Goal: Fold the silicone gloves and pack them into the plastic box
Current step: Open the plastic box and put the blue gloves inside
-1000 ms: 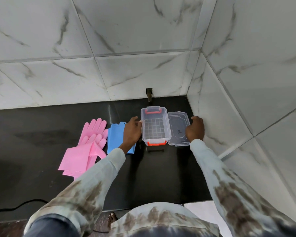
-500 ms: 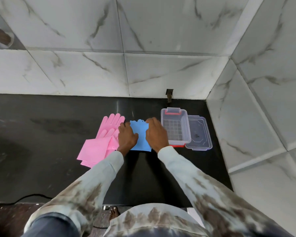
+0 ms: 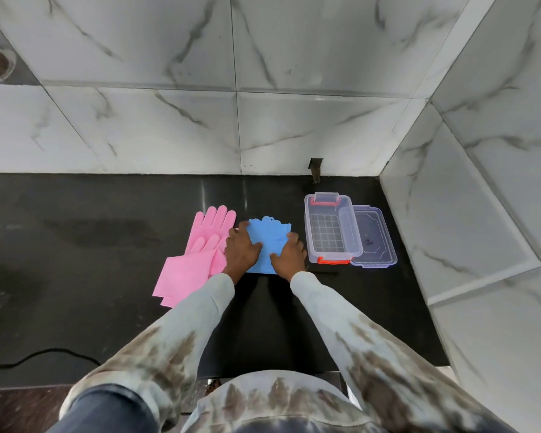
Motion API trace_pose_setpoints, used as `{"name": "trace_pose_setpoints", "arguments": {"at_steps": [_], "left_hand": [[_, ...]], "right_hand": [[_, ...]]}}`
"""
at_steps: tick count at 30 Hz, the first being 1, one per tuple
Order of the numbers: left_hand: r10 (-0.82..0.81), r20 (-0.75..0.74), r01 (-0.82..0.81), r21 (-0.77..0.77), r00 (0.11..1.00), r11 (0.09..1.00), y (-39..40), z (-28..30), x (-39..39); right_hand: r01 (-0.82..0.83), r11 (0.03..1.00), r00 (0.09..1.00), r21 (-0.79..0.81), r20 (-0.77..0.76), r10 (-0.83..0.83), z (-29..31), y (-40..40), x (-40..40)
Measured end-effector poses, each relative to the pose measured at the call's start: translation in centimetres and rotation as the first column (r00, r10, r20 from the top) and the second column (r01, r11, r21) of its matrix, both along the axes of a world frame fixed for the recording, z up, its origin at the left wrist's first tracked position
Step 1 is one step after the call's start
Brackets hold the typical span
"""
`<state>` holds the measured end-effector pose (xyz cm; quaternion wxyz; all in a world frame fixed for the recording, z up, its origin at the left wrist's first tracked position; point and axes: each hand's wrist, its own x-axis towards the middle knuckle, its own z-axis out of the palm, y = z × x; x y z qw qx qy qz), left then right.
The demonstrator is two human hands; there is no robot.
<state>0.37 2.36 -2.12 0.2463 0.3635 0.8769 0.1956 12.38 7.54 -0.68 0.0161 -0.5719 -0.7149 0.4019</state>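
A folded blue silicone glove [image 3: 270,235] lies flat on the black counter [image 3: 91,276]. My left hand [image 3: 242,253] rests on its left side and my right hand [image 3: 289,254] on its right side, fingers spread over the blue surface. Two pink silicone gloves [image 3: 197,254] lie overlapped just left of the blue one, fingers pointing to the wall. The clear plastic box [image 3: 331,232] with orange latches stands open and empty to the right. Its clear lid [image 3: 374,242] lies beside it on the right.
Marble-tiled walls close the back and the right side, forming a corner behind the box. A small dark fitting [image 3: 315,168] sticks out at the base of the back wall. A black cable [image 3: 38,357] runs along the counter's front left.
My right hand left the lid and came over to the blue glove. My left hand shifted from the box's side onto the glove. The view swung left.
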Motion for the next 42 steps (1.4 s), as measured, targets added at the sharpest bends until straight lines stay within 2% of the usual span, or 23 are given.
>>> {"name": "trace_pose_setpoints", "arguments": {"at_steps": [1, 3, 5, 7, 12, 17, 21, 24, 27, 30, 33, 42], "left_hand": [[0.027, 0.042, -0.028, 0.024, 0.999, 0.999, 0.2, 0.0, -0.3], [0.132, 0.227, -0.154, 0.082, 0.965, 0.985, 0.5, 0.3, -0.8], [0.189, 0.426, -0.255, 0.102, 0.885, 0.962, 0.7, 0.5, -1.4], [0.18, 0.547, -0.26, 0.071, 0.817, 0.963, 0.5, 0.5, -1.7], [0.135, 0.646, -0.226, 0.059, 0.751, 0.972, 0.1, 0.5, -2.1], [0.085, 0.72, -0.31, 0.186, 0.688, 0.932, 1.0, 1.8, -2.5], [0.033, 0.846, -0.402, 0.218, 0.532, 0.889, 3.0, 4.3, -3.0], [-0.047, 0.891, -0.392, 0.245, 0.452, 0.887, 5.0, 5.9, -2.0], [-0.106, 0.868, -0.35, 0.304, 0.485, 0.886, 7.2, 6.7, 0.2], [-0.115, 0.817, -0.298, 0.332, 0.565, 0.895, 9.3, 6.8, 3.0], [-0.106, 0.78, -0.259, 0.329, 0.617, 0.908, 10.8, 6.6, 5.2], [-0.067, 0.611, -0.179, 0.333, 0.788, 0.926, 14.0, 5.9, 7.8]], "right_hand": [[0.027, 1.0, 1.0, -0.012, -0.008, -0.027, 0.0, 0.1, -0.1], [0.047, 0.999, 0.999, -0.022, 0.015, -0.046, -0.2, 0.1, -0.2], [0.058, 0.998, 0.997, -0.014, 0.048, -0.057, -0.6, -0.3, -0.3], [0.075, 0.997, 0.996, 0.002, 0.042, -0.075, -1.0, -0.8, -0.3], [0.141, 0.99, 0.981, -0.01, -0.134, -0.142, -1.0, -1.1, -0.5], [0.14, 0.989, 0.963, 0.049, -0.24, -0.124, 0.0, 0.1, -0.5], [0.221, 0.972, 0.864, 0.082, -0.478, -0.157, 1.5, 2.1, 0.5], [0.308, 0.95, 0.793, 0.051, -0.566, -0.227, 3.1, 4.9, 1.9], [0.321, 0.946, 0.79, -0.04, -0.54, -0.291, 4.2, 8.5, 4.7], [0.303, 0.952, 0.83, -0.041, -0.479, -0.285, 4.6, 11.5, 7.8], [0.336, 0.94, 0.831, -0.066, -0.448, -0.328, 5.0, 13.2, 9.6], [0.396, 0.917, 0.869, 0.048, -0.343, -0.357, 3.8, 14.4, 10.4]]}}
